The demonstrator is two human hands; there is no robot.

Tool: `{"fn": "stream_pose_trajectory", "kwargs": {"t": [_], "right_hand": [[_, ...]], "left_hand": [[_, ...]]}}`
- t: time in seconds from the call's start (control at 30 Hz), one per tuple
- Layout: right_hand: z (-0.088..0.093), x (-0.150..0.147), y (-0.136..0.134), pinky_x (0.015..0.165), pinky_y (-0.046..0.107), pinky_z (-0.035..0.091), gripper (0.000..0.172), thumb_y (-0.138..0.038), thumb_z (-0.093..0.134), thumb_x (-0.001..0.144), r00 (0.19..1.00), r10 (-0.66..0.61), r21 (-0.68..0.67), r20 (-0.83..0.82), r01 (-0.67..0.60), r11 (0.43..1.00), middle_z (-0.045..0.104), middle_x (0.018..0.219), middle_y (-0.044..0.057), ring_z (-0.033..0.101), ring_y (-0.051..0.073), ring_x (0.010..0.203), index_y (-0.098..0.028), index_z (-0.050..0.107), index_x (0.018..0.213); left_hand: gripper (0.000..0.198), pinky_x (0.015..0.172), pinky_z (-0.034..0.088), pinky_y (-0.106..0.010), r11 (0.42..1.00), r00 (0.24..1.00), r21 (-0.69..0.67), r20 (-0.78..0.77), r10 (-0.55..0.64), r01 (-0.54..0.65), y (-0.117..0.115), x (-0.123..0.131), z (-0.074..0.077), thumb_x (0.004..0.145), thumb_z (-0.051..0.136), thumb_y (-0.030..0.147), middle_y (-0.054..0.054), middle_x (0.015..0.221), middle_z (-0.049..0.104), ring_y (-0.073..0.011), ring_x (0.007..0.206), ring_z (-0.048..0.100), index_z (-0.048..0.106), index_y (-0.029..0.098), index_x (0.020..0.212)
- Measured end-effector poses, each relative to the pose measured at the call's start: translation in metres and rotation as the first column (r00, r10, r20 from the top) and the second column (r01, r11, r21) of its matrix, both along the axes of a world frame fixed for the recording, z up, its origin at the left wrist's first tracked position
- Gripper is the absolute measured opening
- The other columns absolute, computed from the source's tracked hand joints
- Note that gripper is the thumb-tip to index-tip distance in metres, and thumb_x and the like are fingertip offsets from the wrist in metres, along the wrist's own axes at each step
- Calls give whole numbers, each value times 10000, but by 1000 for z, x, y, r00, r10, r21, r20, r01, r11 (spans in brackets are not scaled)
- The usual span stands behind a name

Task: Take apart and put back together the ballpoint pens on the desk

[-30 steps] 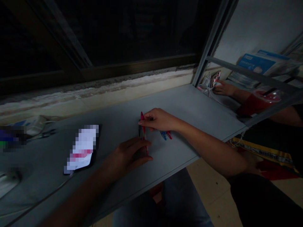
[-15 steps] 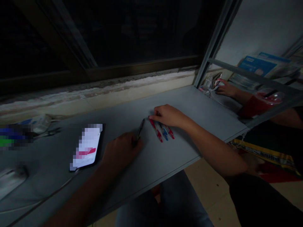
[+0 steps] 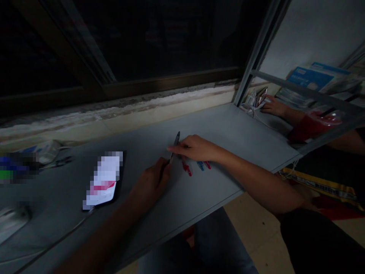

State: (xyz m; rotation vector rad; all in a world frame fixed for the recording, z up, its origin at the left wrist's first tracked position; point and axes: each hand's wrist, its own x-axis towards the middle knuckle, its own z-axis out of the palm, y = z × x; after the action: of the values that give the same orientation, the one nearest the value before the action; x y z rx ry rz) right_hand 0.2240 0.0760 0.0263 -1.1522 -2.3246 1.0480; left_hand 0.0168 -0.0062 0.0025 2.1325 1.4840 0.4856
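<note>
My left hand (image 3: 151, 180) is closed around the lower end of a dark pen (image 3: 174, 146) that points up and away from me on the grey tabletop (image 3: 234, 129). My right hand (image 3: 196, 147) reaches across from the right, its fingertips pinched on the middle of that same pen. Under my right hand lie other pens, side by side: a red one (image 3: 186, 168), a blue one (image 3: 200, 165) and another red one (image 3: 207, 164), their upper ends hidden by the hand.
A phone (image 3: 103, 179) with a lit screen and a cable lies left of my left hand. Clutter sits at the table's far left (image 3: 45, 152). Another person's hand (image 3: 272, 106) rests by a phone beyond a metal shelf frame (image 3: 299, 93) at right.
My right hand left the red pen lying beside the other two and came left to the dark pen. My left hand raised the dark pen's tip.
</note>
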Motion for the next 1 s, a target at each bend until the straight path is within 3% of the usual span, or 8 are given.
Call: {"fn": "stream_pose_trajectory", "kwargs": {"t": [0.13, 0.27, 0.37, 0.5, 0.6, 0.7, 0.83, 1.0], "right_hand": [[6, 1, 0, 517, 271, 332, 681, -740, 472, 949, 973, -104, -261, -204, 49, 964, 437, 462, -41, 403, 79, 440, -191, 473, 545], [3, -2, -2, 485, 276, 281, 666, -700, 490, 963, 946, -157, -257, -283, 82, 963, 350, 434, -68, 333, 66, 421, -209, 374, 527], [-1, -7, -4, 485, 277, 267, 657, -649, 500, 983, 925, -234, -224, -301, 169, 960, 347, 430, -68, 329, 61, 421, -204, 375, 516], [0, -12, -8, 471, 272, 287, 649, -606, 553, 973, 903, -310, -325, -297, 210, 922, 374, 392, -59, 356, 63, 388, -199, 415, 487], [1, -13, -10, 442, 259, 283, 627, -517, 563, 991, 861, -337, -513, -380, 107, 852, 362, 374, -64, 333, 60, 359, -208, 384, 475], [-1, -13, -9, 406, 247, 232, 591, -350, 492, 1028, 831, -316, -617, -459, -43, 786, 316, 363, -76, 292, 57, 340, -222, 319, 478], [-2, -7, -6, 422, 234, 257, 568, -343, 542, 1012, 851, -109, -439, -513, -151, 886, 342, 382, -83, 298, 47, 361, -207, 359, 492], [11, 11, 5, 501, 208, 330, 368, -400, 792, 840, 874, 170, -201, -456, -287, 937, 514, 545, -71, 426, 52, 502, -157, 559, 691]], "left_hand": [[282, 587, 471, -271, 989, 982, 49, 124, -144, 139, -7, 2, 1, 1069, 329, 413, 11, 747, 630, -160, 598, 643, 520, 226, 978], [268, 624, 527, -256, 984, 986, 161, 131, -103, 82, -8, -1, -4, 1060, 431, 426, -7, 889, 706, -162, 710, 707, 505, 223, 1219], [489, 584, 538, -253, 968, 995, 245, 73, -64, 44, -7, -3, -10, 947, 647, 530, 9, 847, 719, -173, 667, 708, 504, 218, 1296], [340, 635, 560, -273, 912, 998, 409, -58, 6, 18, -5, -3, -11, 1057, 480, 454, -45, 858, 759, -187, 693, 734, 622, 191, 1220], [426, 722, 578, -326, 862, 987, 505, -154, 42, 42, -2, -2, -8, 1091, 381, 418, -127, 1024, 781, -239, 840, 761, 630, 153, 1314], [472, 709, 564, -347, 876, 983, 481, -173, 58, 33, -1, -1, -4, 1091, 338, 415, -157, 1046, 774, -270, 867, 756, 678, 124, 1239], [477, 571, 486, -278, 977, 999, 211, -8, -37, 38, -5, -1, 1, 1086, 312, 399, -45, 732, 704, -177, 583, 659, 706, 144, 1001], [528, 540, 429, -261, 996, 989, 54, 126, -83, 77, -4, -6, 4, 1090, 280, 465, 31, 590, 544, -146, 501, 539, 696, 170, 949]]}}
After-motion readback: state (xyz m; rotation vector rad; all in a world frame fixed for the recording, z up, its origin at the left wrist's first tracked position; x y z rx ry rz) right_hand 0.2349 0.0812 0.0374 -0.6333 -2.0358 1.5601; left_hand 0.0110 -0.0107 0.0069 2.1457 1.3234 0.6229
